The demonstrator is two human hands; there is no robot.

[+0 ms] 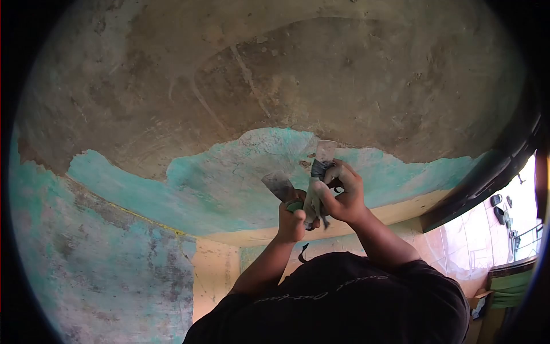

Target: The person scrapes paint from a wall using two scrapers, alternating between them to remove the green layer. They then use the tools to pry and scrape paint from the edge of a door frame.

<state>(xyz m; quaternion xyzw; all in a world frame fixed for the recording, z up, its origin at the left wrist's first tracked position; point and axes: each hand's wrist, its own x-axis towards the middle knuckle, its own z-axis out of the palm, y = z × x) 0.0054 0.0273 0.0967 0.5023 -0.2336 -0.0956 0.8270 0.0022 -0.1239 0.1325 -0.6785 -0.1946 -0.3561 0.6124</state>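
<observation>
My left hand [291, 222] is closed round a scraper with a green handle [295, 206]; its wide grey blade [278, 186] points up and left. Close beside it, my right hand [346, 195] has its dusty fingers closed on a second scraper. This one has a pale, dirty blade [326, 150] pointing up and a dark wrapping [321, 168] below the blade. A long whitish piece [311, 202], handle or cloth, runs down from the wrapping to my left hand. Whether the left fingers also grip its lower end is hidden.
Before me is a wall with bare grey-brown plaster [344, 80] and a band of peeling turquoise paint [223, 172]. Another patchy wall [126, 269] stands at left. To the right are a dark curved edge [487, 178], several pieces of footwear [499, 215] and green cloth [510, 291].
</observation>
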